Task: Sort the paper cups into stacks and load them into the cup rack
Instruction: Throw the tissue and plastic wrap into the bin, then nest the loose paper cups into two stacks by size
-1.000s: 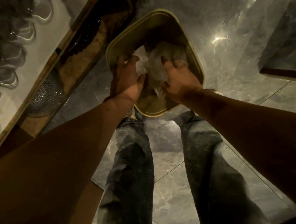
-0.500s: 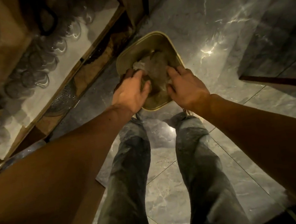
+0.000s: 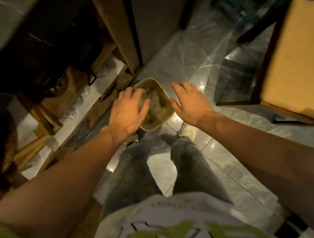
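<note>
Dim light, head camera tipped down past my subject's grey jeans to a grey marbled tile floor (image 3: 200, 59). A squarish olive-green plastic bin (image 3: 163, 93) sits on the floor just ahead of the feet, placed, I judge, so both arms can drop straight to it. Inside lies a crumpled translucent liner or wrapping (image 3: 155, 105); I cannot tell whether any paper cups are in it, as the contents read only as a blurred grey mass. The left hand (image 3: 128, 110) hangs over the bin's left side, palm down, fingers loosely spread and gripping nothing, thumb tip above the wrapping; contact is unclear. The right hand (image 3: 189, 102) is likewise spread and empty, hanging over the floor just beside the bin's right rim, apart from the contents. Neither hand carries a cup. To the left stands a low wooden shelf unit with a pale board (image 3: 96, 89), and clear rounded glassware (image 3: 71, 114) rests on it; whether this serves as the cup rack I cannot confirm. A wooden chair with a tan seat (image 3: 296, 64) stands well apart on the right. Sorting looks barely begun.
</note>
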The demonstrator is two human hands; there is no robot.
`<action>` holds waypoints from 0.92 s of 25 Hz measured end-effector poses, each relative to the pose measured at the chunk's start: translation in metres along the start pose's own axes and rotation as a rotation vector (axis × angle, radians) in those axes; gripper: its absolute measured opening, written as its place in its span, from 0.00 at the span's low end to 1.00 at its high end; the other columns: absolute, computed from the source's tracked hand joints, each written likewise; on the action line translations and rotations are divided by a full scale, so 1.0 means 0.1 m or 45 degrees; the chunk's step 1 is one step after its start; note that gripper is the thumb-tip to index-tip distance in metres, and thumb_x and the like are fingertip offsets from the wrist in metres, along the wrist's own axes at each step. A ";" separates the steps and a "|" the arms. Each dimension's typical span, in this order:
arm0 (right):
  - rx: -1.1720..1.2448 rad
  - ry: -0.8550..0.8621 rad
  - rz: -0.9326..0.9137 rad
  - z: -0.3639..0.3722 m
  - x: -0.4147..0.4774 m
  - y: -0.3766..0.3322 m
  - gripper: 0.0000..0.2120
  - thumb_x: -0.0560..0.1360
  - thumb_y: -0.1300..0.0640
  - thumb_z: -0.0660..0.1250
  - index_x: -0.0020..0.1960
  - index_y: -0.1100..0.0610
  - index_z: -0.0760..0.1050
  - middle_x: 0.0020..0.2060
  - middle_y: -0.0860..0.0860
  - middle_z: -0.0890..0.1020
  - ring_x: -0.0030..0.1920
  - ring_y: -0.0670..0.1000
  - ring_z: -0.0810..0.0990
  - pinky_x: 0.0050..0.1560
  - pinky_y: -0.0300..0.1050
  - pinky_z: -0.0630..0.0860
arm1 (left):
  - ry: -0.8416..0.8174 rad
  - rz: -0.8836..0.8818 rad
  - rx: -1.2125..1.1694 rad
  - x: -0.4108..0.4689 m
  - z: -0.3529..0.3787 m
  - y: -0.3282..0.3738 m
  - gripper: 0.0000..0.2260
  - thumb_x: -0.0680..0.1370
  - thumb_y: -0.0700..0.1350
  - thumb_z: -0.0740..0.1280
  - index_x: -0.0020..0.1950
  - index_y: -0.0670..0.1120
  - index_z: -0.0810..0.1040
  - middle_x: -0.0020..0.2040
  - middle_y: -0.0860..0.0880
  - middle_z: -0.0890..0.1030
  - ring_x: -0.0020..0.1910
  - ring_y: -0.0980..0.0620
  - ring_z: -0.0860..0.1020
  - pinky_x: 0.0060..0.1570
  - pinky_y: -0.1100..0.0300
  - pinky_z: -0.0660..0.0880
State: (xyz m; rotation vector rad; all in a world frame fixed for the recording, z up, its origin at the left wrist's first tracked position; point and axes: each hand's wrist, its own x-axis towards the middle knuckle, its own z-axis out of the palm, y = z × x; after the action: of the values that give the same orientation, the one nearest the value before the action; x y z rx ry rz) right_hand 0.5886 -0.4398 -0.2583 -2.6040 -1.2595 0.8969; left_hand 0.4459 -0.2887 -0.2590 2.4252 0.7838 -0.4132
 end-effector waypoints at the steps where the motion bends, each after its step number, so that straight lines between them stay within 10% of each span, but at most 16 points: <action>1: 0.002 0.025 0.018 -0.16 -0.10 -0.02 0.23 0.81 0.48 0.57 0.74 0.55 0.62 0.68 0.59 0.69 0.65 0.62 0.70 0.62 0.58 0.71 | 0.014 0.020 0.011 -0.08 -0.13 0.09 0.19 0.81 0.56 0.57 0.68 0.49 0.71 0.66 0.44 0.73 0.64 0.42 0.71 0.62 0.45 0.71; 14: 0.061 0.686 0.435 -1.89 -1.83 -0.24 0.28 0.79 0.42 0.56 0.75 0.53 0.61 0.72 0.59 0.66 0.71 0.60 0.66 0.69 0.57 0.66 | 0.160 0.771 0.089 -0.64 -1.85 1.74 0.21 0.82 0.58 0.56 0.71 0.50 0.70 0.68 0.45 0.71 0.69 0.44 0.69 0.68 0.48 0.67; 23: 0.000 1.074 0.661 -2.44 -3.44 0.94 0.27 0.79 0.41 0.58 0.73 0.54 0.65 0.68 0.60 0.71 0.67 0.62 0.70 0.65 0.58 0.68 | 0.228 1.259 0.211 -0.99 -1.52 3.84 0.24 0.81 0.60 0.55 0.72 0.49 0.70 0.68 0.45 0.71 0.68 0.46 0.69 0.67 0.49 0.68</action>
State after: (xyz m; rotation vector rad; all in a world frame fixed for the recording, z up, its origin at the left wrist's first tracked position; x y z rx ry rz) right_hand 0.6227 -0.7211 0.0671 -2.8201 -0.3701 -0.2113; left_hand 0.6211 -0.5032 0.0635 2.6631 -0.4459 0.1399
